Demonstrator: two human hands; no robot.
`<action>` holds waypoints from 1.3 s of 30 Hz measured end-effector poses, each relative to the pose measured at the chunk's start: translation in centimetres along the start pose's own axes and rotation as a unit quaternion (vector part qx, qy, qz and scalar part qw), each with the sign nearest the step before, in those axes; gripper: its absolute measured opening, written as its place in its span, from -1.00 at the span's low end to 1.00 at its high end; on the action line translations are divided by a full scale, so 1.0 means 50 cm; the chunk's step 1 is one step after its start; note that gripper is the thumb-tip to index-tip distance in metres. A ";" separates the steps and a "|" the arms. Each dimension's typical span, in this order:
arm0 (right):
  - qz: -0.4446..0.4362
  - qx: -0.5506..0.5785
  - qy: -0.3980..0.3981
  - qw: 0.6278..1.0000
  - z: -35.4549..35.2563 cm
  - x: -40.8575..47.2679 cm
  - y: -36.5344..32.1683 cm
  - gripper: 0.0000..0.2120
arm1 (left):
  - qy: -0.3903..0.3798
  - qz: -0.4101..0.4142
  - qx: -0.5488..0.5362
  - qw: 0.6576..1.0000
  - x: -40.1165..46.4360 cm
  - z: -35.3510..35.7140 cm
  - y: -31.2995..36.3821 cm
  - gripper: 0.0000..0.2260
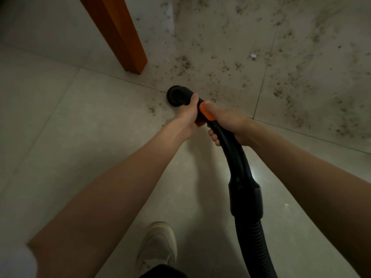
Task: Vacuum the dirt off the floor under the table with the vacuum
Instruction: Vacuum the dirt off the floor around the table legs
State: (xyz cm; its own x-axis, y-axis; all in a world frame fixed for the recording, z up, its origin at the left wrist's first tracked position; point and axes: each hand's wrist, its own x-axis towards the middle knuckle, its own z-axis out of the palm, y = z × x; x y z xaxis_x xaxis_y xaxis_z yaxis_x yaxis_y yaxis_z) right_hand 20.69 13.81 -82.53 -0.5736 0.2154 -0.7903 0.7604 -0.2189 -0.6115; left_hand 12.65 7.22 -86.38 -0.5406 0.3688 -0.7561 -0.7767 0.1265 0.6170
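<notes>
Your left hand (189, 113) grips the vacuum (244, 189) just behind its nozzle (176, 95); your right hand (228, 123) grips the handle, thumb on the orange slider (206, 111). The nozzle sits near the desk leg (120, 35), at the edge of the dirt (281, 63) on the floor (60, 117)

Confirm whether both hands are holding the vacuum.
Yes, the left hand and right hand both wrap around the vacuum near its nozzle.

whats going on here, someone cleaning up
A person is vacuuming a tiled floor. Both hands grip the black vacuum wand: the left hand near the nozzle, the right hand by the orange slider. The nozzle sits at the edge of scattered dirt, beside a wooden table leg. Most dirt remains.
</notes>
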 end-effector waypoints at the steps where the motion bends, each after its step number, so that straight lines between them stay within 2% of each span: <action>1: 0.004 0.003 -0.002 1.000 -0.002 0.000 0.000 -0.55 | -0.003 -0.001 0.004 1.000 0.000 0.001 0.000 -0.65; 6: 0.024 0.002 -0.019 1.000 -0.019 -0.018 0.006 -0.54 | -0.019 -0.012 -0.006 1.000 -0.015 0.009 -0.023 -0.63; 10: 0.039 -0.028 -0.028 0.998 -0.020 -0.039 0.023 -0.52 | -0.035 -0.021 -0.020 0.999 -0.032 -0.004 -0.049 -0.68; 12: 0.042 -0.045 -0.030 0.998 -0.016 -0.048 0.034 -0.52 | -0.035 -0.022 -0.023 0.999 -0.044 -0.016 -0.065 -0.63; 16: 0.042 -0.065 -0.034 0.996 -0.004 -0.067 0.056 -0.51 | -0.025 -0.028 -0.028 0.999 -0.071 -0.034 -0.091 -0.56; 26: 0.065 -0.097 -0.068 0.991 0.009 -0.114 0.099 -0.48 | 0.025 -0.045 -0.045 0.998 -0.139 -0.050 -0.149 -0.61; 31: 0.081 -0.110 -0.090 0.987 0.035 -0.121 0.101 -0.48 | 0.049 -0.034 -0.065 0.996 -0.158 -0.074 -0.166 -0.70; 36: 0.059 -0.106 -0.073 0.990 0.050 -0.118 0.101 -0.47 | 0.049 -0.045 -0.086 0.994 -0.164 -0.083 -0.146 -0.64; 39: 0.034 -0.090 -0.022 0.995 0.056 -0.108 0.090 -0.43 | 0.047 -0.051 -0.074 0.995 -0.150 -0.066 -0.112 -0.60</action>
State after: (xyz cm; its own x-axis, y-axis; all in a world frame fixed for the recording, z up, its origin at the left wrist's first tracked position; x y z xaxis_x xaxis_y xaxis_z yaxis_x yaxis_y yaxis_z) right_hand 26.39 9.00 -81.11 -0.5286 0.1627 -0.8331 0.8379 -0.0569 -0.5428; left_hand 20.00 0.68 -84.90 -0.4796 0.2727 -0.8341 -0.8642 0.0184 0.5029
